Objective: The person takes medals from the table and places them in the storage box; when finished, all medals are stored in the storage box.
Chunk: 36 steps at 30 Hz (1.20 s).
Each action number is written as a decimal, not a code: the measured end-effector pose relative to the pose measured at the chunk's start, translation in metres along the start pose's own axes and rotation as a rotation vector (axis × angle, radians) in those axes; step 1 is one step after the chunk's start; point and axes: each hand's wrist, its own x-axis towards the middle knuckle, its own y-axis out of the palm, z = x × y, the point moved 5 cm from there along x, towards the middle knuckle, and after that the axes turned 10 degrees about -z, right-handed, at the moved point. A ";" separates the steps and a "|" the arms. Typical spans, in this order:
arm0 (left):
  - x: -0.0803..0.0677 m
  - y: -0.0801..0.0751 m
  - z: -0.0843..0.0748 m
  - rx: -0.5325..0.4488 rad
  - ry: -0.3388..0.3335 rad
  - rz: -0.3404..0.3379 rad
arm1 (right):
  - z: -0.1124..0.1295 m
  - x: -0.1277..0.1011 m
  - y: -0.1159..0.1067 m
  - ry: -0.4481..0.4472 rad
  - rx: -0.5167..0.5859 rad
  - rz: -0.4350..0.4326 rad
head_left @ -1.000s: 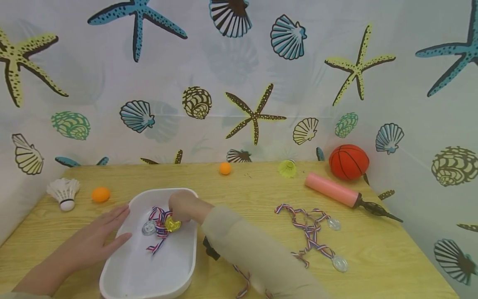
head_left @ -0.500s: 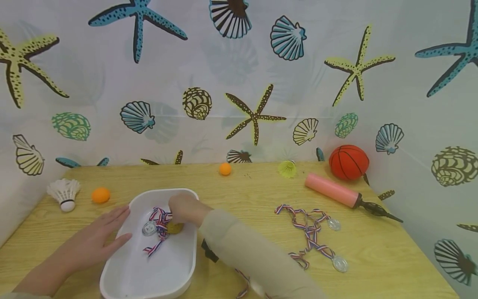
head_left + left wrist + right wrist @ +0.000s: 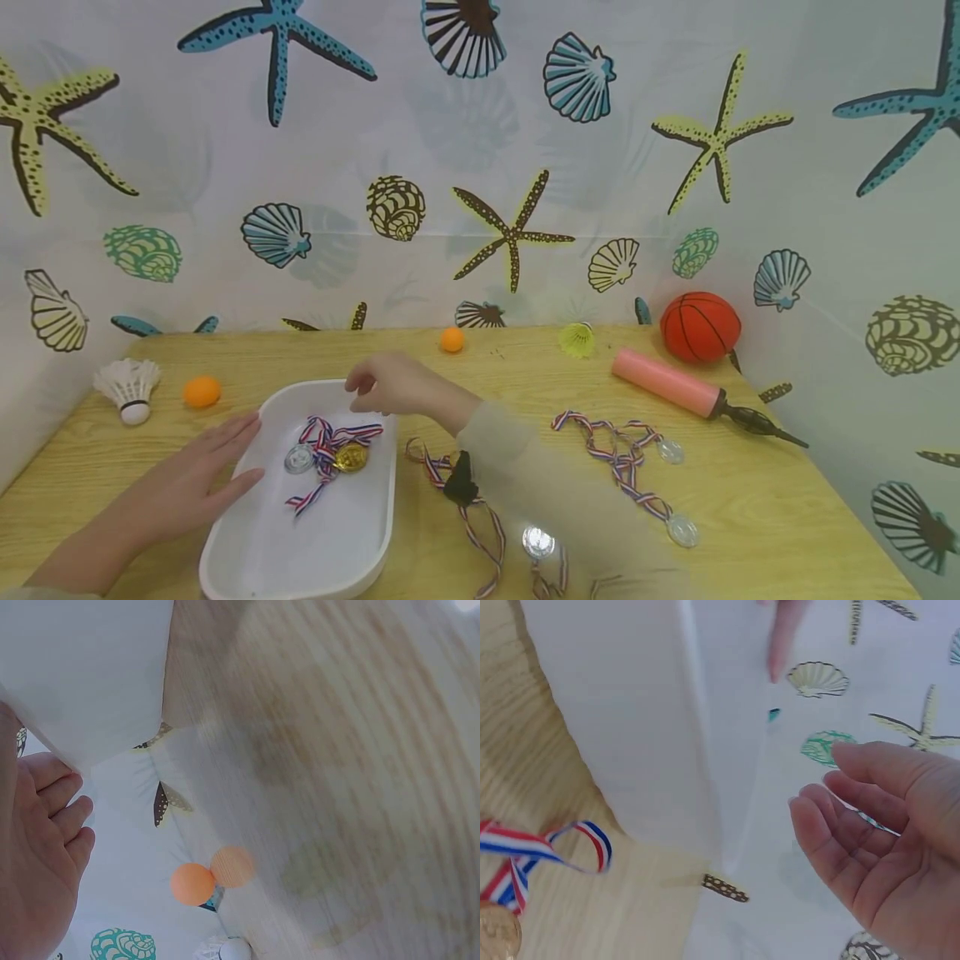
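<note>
A white tray (image 3: 225, 560) sits at the front left of the wooden table. Inside it lie a gold medal (image 3: 350, 457) and a silver medal (image 3: 298, 457) with striped ribbons. My left hand (image 3: 213, 462) rests flat against the tray's left rim with straight fingers; the left wrist view shows this hand (image 3: 41, 847) beside the tray (image 3: 82, 667). My right hand (image 3: 386, 385) hovers over the tray's far right corner with loosely curled fingers and holds nothing. In the right wrist view that hand (image 3: 881, 840) is relaxed and empty, and a ribbon (image 3: 547, 847) lies on the wood.
More medals with ribbons lie on the table: one (image 3: 537, 542) near the front, two (image 3: 671, 450) (image 3: 682, 529) to the right. A basketball (image 3: 701, 326), pink pump (image 3: 667, 381), orange balls (image 3: 203, 390) (image 3: 452, 338) and shuttlecocks (image 3: 129, 387) (image 3: 577, 338) sit around the back. Curtains close three sides.
My right hand has let go of the gold medal in the tray and lifted up and back. Its arm now uncovers a ribbon and medal on the table. The left hand stayed put.
</note>
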 end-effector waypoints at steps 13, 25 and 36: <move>-0.001 -0.001 -0.001 0.007 0.000 0.003 | -0.063 -0.064 -0.037 -0.032 0.181 -0.063; -0.001 0.000 0.000 0.011 -0.006 0.006 | -0.118 -0.091 -0.005 -0.018 0.030 0.048; -0.002 0.000 0.000 0.012 0.006 0.001 | -0.113 -0.084 0.015 -0.186 -0.047 0.171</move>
